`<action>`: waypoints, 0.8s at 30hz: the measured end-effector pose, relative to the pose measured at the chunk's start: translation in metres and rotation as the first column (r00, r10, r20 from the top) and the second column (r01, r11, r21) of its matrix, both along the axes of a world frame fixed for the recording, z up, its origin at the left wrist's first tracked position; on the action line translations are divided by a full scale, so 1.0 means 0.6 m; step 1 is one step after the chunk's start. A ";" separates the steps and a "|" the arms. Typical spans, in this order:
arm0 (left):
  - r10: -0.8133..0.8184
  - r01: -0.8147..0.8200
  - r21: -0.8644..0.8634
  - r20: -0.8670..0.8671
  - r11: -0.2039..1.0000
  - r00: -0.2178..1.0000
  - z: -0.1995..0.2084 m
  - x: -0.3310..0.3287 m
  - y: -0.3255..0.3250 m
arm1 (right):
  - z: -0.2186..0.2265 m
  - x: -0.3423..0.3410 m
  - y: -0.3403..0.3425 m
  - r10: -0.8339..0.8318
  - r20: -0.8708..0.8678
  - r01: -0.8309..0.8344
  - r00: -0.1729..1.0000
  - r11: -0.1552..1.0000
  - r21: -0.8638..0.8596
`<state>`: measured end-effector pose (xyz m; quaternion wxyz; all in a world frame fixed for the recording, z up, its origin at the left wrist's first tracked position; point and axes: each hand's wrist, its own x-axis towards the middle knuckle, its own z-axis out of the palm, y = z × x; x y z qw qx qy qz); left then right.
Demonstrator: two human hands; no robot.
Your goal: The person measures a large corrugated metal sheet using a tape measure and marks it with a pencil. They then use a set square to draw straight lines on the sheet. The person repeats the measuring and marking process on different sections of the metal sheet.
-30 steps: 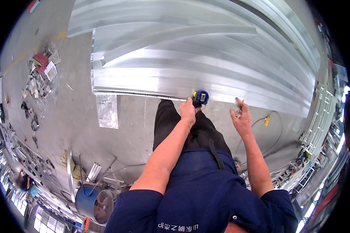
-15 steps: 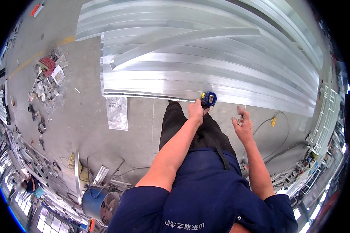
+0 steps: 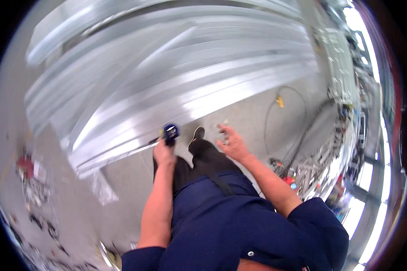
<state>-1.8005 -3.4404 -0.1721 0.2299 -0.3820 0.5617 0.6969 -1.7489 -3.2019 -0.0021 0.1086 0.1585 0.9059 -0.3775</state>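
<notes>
My left hand point(image 3: 165, 153) is closed on a blue tape measure point(image 3: 171, 132) at the near edge of a wide bed of silvery metal profiles point(image 3: 199, 101). The tape's blade point(image 3: 135, 151) runs left from the case along that edge, blurred by motion. To the right, my right hand point(image 3: 233, 143) is raised over the floor, apart from the profiles. Its fingers are bent around a thin, pale, pen-like stick, which is badly smeared now. One loose profile point(image 3: 106, 97) lies slantwise on top of the others.
A clear plastic sheet point(image 3: 105, 187) sticks out from under the profiles' left corner. At far left lies a heap of scraps with a red cloth point(image 3: 26, 166). A cable with a yellow piece point(image 3: 280, 101) loops over the floor at right. Racks point(image 3: 341, 63) and clutter line the right side.
The view has swung right and tilted, so the profiles now slope down to the left. My left hand still holds the tape measure; my right hand stays up beside it.
</notes>
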 end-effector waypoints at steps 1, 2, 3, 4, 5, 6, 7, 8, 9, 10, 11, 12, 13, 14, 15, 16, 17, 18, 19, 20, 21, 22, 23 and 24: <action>0.152 -0.153 0.040 0.007 0.987 0.988 0.024 -0.010 0.023 | 0.000 0.020 0.028 -0.013 -0.042 0.015 0.999 0.999 0.035; 0.170 -0.169 0.048 -0.017 0.984 0.985 0.036 -0.018 0.038 | 0.001 0.040 0.057 -0.020 -0.090 0.028 0.996 0.996 0.081; 0.151 -0.147 0.067 -0.052 0.987 0.987 0.050 -0.029 0.052 | -0.012 0.069 0.085 -0.050 -0.109 0.059 0.993 0.995 0.084; 0.085 -0.077 0.074 -0.108 0.994 0.991 0.052 -0.040 0.076 | -0.025 0.096 0.115 -0.066 -0.129 0.078 0.990 0.993 0.089; 0.029 -0.020 0.051 -0.177 0.998 0.984 0.054 -0.052 0.092 | -0.052 0.116 0.149 -0.084 -0.151 0.097 0.985 0.992 0.080; -0.030 0.035 0.018 -0.248 0.999 0.968 0.057 -0.063 0.106 | -0.076 0.134 0.181 -0.100 -0.169 0.110 0.980 0.993 0.050; -0.237 0.234 -0.042 -0.256 0.971 0.937 0.077 -0.075 0.149 | -0.084 0.150 0.214 -0.169 -0.137 0.174 0.976 0.984 0.025; -0.438 0.424 -0.111 -0.249 0.899 0.864 0.102 -0.080 0.206 | -0.089 0.171 0.250 -0.241 -0.099 0.242 0.965 0.970 -0.003; -0.547 0.520 -0.170 -0.286 0.837 0.787 0.116 -0.080 0.270 | -0.089 0.194 0.282 -0.295 -0.101 0.297 0.950 0.955 0.006; -0.647 0.604 -0.233 -0.309 0.762 0.697 0.128 -0.072 0.334 | -0.087 0.223 0.314 -0.349 -0.096 0.352 0.932 0.936 0.013; -0.588 0.581 -0.124 -0.310 0.804 0.747 0.128 -0.062 0.406 | -0.082 0.243 0.362 -0.392 -0.098 0.396 0.915 0.918 0.023; -0.613 0.622 -0.113 -0.373 0.775 0.696 0.132 -0.046 0.474 | -0.074 0.263 0.413 -0.472 -0.024 0.472 0.881 0.881 0.037; -0.593 0.632 -0.058 -0.419 0.773 0.687 0.144 -0.026 0.541 | -0.048 0.285 0.454 -0.544 0.067 0.542 0.836 0.839 0.048; -0.646 0.677 -0.099 -0.424 0.730 0.635 0.150 -0.009 0.599 | -0.028 0.319 0.484 -0.608 0.172 0.607 0.775 0.792 0.060; -0.694 0.716 -0.139 -0.426 0.684 0.581 0.149 0.004 0.663 | -0.031 0.358 0.525 -0.665 0.094 0.661 0.741 0.747 0.078; -0.734 0.744 -0.175 -0.413 0.645 0.539 0.141 0.042 0.698 | -0.052 0.423 0.553 -0.707 0.030 0.702 0.707 0.706 0.095; -0.763 0.778 -0.171 -0.405 0.605 0.504 0.143 0.054 0.758 | -0.055 0.455 0.602 -0.743 -0.053 0.743 0.667 0.658 0.119; -0.788 0.808 -0.165 -0.397 0.566 0.471 0.146 0.063 0.815 | -0.056 0.483 0.637 -0.800 -0.074 0.802 0.595 0.584 0.127; -0.808 0.820 -0.181 -0.376 0.543 0.452 0.145 0.061 0.847 | -0.055 0.489 0.660 -0.838 -0.083 0.841 0.539 0.529 0.111; -0.823 0.835 -0.193 -0.385 0.515 0.419 0.141 0.061 0.895 | -0.049 0.501 0.692 -0.880 -0.096 0.883 0.466 0.455 0.113; -0.835 0.848 -0.206 -0.391 0.489 0.387 0.138 0.056 0.945 | -0.058 0.511 0.729 -0.888 -0.111 0.895 0.445 0.437 0.091; -0.846 0.857 -0.223 -0.396 0.465 0.357 0.135 0.046 0.994 | -0.071 0.516 0.770 -0.896 -0.124 0.904 0.428 0.423 0.066; -0.867 0.845 -0.289 -0.366 0.450 0.337 0.153 0.047 1.049 | -0.090 0.516 0.804 -0.908 -0.125 0.917 0.400 0.398 0.043; -0.871 0.846 -0.300 -0.372 0.441 0.322 0.147 0.042 1.097 | -0.084 0.509 0.837 -0.912 -0.112 0.918 0.395 0.395 0.027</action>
